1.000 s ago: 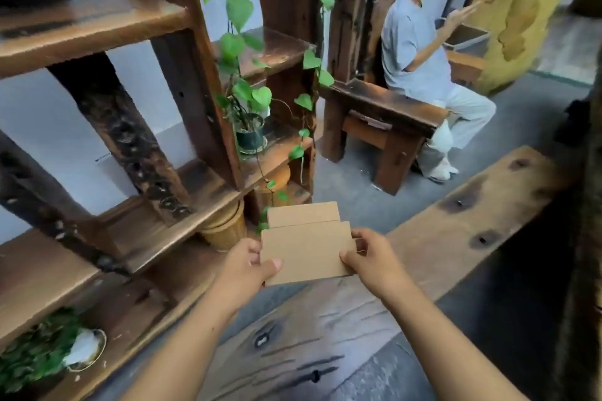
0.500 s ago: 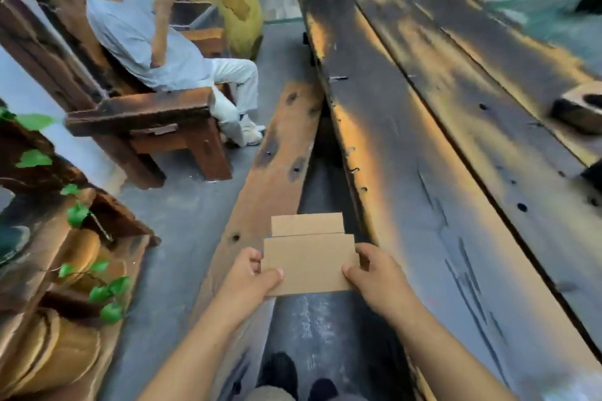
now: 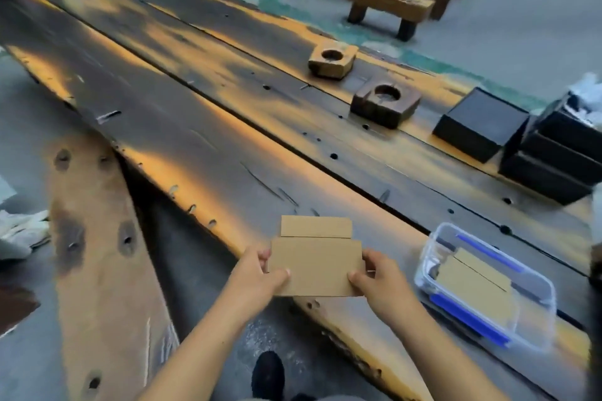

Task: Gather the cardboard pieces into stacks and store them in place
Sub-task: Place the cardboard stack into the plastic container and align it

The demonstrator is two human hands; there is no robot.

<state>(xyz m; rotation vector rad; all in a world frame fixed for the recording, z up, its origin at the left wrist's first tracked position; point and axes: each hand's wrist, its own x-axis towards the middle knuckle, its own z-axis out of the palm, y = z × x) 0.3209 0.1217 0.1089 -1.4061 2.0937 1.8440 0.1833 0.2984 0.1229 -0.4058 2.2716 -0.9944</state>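
Note:
I hold a small stack of brown cardboard pieces (image 3: 315, 262) flat in front of me, above the near edge of a long dark wooden table (image 3: 202, 127). My left hand (image 3: 260, 280) grips the stack's left edge and my right hand (image 3: 378, 283) grips its right edge. A narrower piece sticks out past the far side of the stack. To the right on the table sits a clear plastic box (image 3: 485, 286) with blue clips, and more cardboard pieces (image 3: 472, 280) lie inside it.
Two wooden blocks with round holes (image 3: 332, 60) (image 3: 386, 104) rest further back on the table. Black boxes (image 3: 482, 124) are stacked at the right. A lighter wooden bench (image 3: 97, 254) runs along the left. Wooden stools (image 3: 387, 6) stand on the floor beyond.
My view has swung right, from the shelf with plants and the seated person to the long table. The clear box has come into view. Both hands keep the same hold on the cardboard.

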